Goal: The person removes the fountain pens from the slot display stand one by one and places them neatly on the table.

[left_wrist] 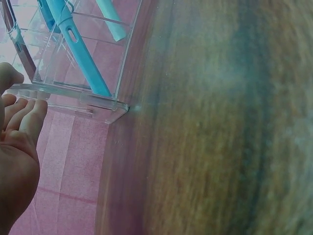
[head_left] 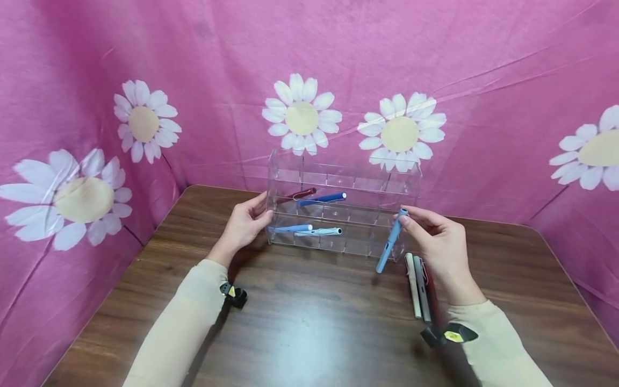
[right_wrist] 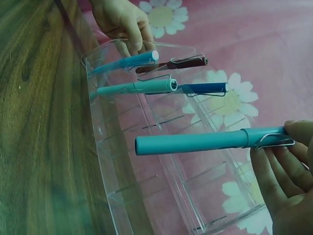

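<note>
A clear plastic pen rack (head_left: 333,215) with tiered compartments stands at the back of the table. At its left end, my left hand (head_left: 246,223) grips the side panel between thumb and fingers. My right hand (head_left: 442,247) pinches a light blue pen (head_left: 390,242) by its clip end, in front of the rack's right end, the other end pointing down. In the lower tier lie a blue pen (head_left: 292,228) and a pale blue pen (head_left: 319,232). The tier above holds a dark red pen (right_wrist: 181,64) and a dark blue pen (head_left: 321,199).
Right of the rack, a pale green pen (head_left: 413,285), a grey pen (head_left: 422,290) and a dark red pen (head_left: 432,295) lie side by side on the wooden table (head_left: 300,322), close under my right hand. A pink cloth (head_left: 217,107) with daisies hangs behind the table.
</note>
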`<state>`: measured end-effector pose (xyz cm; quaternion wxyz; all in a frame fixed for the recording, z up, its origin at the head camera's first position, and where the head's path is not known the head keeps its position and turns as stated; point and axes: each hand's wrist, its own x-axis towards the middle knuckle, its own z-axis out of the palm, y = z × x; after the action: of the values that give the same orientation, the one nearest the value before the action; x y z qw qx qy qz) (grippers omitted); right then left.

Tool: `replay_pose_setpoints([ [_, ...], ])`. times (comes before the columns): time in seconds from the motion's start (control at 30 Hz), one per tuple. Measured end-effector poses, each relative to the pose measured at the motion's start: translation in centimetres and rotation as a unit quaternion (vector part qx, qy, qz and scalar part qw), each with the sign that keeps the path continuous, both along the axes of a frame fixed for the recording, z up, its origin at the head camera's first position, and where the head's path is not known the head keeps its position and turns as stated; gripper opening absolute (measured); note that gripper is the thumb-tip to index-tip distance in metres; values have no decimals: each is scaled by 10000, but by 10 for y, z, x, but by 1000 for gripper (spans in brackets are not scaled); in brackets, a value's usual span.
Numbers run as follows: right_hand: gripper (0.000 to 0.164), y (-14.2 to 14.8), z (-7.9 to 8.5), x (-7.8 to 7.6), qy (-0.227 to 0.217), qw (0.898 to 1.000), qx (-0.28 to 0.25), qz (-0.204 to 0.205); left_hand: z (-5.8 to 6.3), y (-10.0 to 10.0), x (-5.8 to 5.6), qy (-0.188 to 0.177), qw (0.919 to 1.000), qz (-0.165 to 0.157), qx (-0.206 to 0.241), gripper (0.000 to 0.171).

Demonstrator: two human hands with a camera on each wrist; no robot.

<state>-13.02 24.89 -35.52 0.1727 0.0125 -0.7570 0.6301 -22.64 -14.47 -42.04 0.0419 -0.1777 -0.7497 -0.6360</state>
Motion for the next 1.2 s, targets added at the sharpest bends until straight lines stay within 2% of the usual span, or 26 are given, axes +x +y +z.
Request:
replay_pose_setpoints([
  [0.23,32,8,-1,1,54,9999,98,41,0,-2,0,54,10000,7,3,58],
  [0.43,33,17,1,4,-15,9946,1001,-279,1,-2,-1,76,10000,14,25,58],
  [0.5,34,20,1,5,-61,9930,1130,-336,1,-2,-1,87,9999,13,50,57],
  [0.9,35,39,-10,8,-338,9905,1215,-551,1,-1,0,103,9999,-14,50,57],
  [1.2,34,50,-13,15,-664,9915,913,-648,2,1,0,32,9999,-41,110,58],
])
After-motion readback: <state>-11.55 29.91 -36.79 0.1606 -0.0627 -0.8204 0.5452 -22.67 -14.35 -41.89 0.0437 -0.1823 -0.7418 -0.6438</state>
